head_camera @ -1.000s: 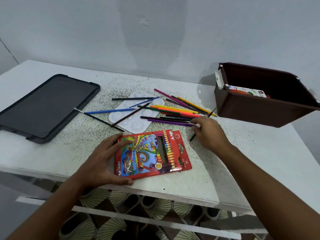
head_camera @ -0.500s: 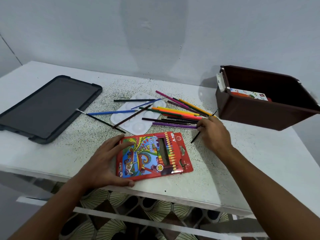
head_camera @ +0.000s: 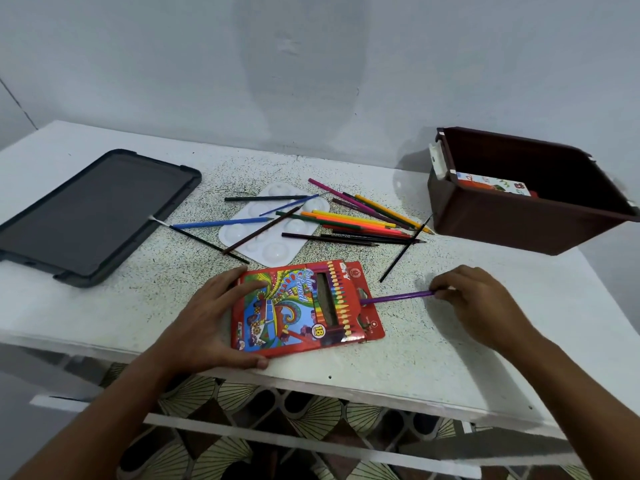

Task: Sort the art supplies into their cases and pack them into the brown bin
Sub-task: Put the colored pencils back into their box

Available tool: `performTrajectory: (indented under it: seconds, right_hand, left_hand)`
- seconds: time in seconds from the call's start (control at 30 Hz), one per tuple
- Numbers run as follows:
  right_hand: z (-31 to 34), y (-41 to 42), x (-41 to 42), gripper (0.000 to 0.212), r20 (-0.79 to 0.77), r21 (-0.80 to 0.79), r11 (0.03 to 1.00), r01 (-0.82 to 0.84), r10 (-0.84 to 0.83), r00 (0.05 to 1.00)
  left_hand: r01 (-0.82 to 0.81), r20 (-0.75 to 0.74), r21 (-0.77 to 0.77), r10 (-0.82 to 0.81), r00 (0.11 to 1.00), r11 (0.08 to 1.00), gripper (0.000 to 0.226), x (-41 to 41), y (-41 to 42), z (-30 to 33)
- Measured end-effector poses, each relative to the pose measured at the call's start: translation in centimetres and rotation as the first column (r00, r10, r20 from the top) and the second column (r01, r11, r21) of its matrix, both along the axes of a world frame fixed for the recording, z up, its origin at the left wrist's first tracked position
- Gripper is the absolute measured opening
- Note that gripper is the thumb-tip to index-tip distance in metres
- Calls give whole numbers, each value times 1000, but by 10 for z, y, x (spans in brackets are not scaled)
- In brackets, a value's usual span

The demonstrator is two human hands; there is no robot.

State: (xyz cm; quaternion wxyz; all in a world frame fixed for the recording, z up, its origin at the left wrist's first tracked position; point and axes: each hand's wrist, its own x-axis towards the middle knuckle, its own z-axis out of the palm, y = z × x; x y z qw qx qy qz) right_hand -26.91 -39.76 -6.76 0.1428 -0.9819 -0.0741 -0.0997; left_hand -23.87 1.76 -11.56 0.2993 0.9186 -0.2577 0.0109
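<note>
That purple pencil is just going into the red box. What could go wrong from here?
The right hand pinches only the far end of the purple pencil, so its tip could miss the box opening or catch on the open flap.

The left hand holds the box near the table edge; a hard push might shove it off.

Reaching later for the pencil pile could roll some off.

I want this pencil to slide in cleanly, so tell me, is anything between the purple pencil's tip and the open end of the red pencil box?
Nothing visible. The right hand pinches the purple pencil at its back end, and its tip already sits at the open right end of the red pencil box, which the left hand holds.
</note>
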Motion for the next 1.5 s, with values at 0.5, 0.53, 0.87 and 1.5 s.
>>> performTrajectory:
  seconds: [0.5,0.53,0.87,1.5]
  right_hand:
    - [-28,81,-3,11,-92,302,933,-198,235,967]
    - [-29,81,-3,11,-95,306,932,-194,233,968]
    - [9,75,42,20,-126,255,965,-67,102,987]
    - [-11,80,85,15,-68,2,990,141,-140,988]
  left_hand:
    - [15,17,-27,-15,1000,1000,105,-1,1,0]
    - [14,18,-28,-14,1000,1000,105,0,1,0]
    - [18,11,-38,-18,1000,999,103,-1,0,1]
    - [12,40,-8,-12,999,1000,104,0,0,-2]
